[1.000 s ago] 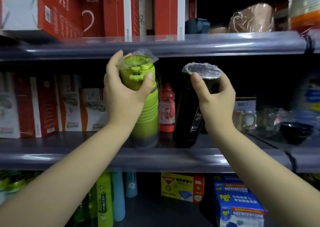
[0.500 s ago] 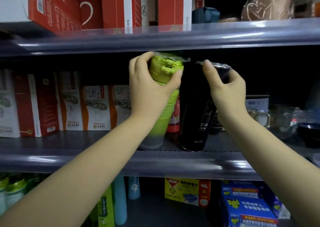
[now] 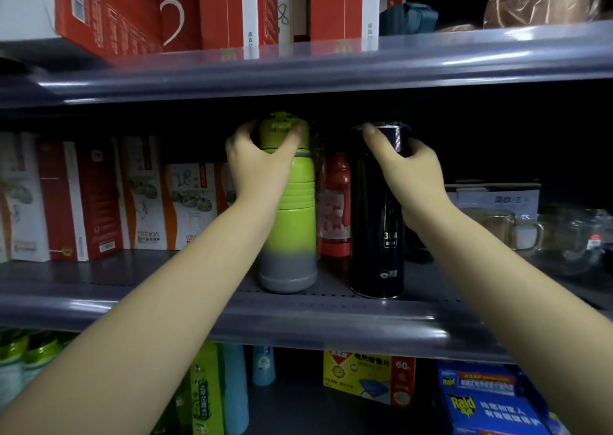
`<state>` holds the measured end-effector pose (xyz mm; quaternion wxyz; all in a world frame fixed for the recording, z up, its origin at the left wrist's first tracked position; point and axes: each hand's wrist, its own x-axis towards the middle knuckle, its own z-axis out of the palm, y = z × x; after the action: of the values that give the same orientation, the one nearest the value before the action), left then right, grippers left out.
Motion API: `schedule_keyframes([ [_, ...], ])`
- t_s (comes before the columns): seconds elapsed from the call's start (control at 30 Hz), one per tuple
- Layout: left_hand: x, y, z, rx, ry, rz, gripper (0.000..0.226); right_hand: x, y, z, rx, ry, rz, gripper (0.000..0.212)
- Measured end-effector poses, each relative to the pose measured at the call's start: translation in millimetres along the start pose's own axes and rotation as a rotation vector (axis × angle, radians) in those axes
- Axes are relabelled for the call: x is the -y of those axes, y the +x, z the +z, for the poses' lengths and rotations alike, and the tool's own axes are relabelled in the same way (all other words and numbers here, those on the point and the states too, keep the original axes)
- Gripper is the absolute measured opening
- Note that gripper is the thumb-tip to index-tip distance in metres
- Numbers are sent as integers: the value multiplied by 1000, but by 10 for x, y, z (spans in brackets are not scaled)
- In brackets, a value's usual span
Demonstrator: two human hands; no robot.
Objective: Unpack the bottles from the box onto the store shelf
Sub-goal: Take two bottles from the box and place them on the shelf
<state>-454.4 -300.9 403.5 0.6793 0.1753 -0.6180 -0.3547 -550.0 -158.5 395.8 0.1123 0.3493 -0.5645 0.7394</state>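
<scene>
stocking bottles on the middle shelf

far left, grey metal middle shelf (image 3: 139, 280): a row of red-and-white cardboard boxes (image 3: 76, 199) standing upright at the back.
left of centre: tall lime-green bottle with grey base and flip-top lid (image 3: 292, 222), upright, base resting on the shelf near its front edge. left hand (image 3: 257, 162) grasps it just under the lid, fingers and thumb curled round the neck.
centre: red plastic bottle (image 3: 336, 205), upright, further back, showing between the two front bottles.
right of centre: tall glossy black cylindrical bottle with white "304" print (image 3: 378, 235), upright, base on the shelf, near the green one but apart from it. right hand (image 3: 409, 172) grasps its cap, thumb and fingers curled round it.
right: clear glass mugs (image 3: 517, 232), beside a pale carton (image 3: 497, 196).
</scene>
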Motion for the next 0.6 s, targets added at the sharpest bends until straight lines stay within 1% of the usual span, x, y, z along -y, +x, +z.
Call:
schedule_keyframes([
  [0.13,25,6,-7,43,22,29,73,-3,-5,-10,4,-15,-5,30],
  [0.23,37,-20,-49,65,35,13,78,8,-4,-18,3,-26,-7,38],
  [0.27,59,-59,-74,88,55,30,77,4,-4,-23,-9,-40,-17,43],
  [0.33,121,-189,-160,161,138,101,74,-18,-26,-37,-64,-127,-71,61],
  [0.37,166,-250,-213,199,170,135,75,-33,-53,-45,-94,-165,-109,71],
  [0.4,212,-299,-269,233,173,151,79,-46,-90,-57,-119,-184,-154,75],
  [0.47,262,-373,-405,266,130,138,83,-55,-197,-77,-172,-196,-250,70],
  [0.5,269,-403,-485,271,109,137,81,-48,-261,-80,-204,-203,-303,66],
  [0.6,241,-513,-773,276,110,186,62,-10,-491,-18,-243,-150,-479,50],
])
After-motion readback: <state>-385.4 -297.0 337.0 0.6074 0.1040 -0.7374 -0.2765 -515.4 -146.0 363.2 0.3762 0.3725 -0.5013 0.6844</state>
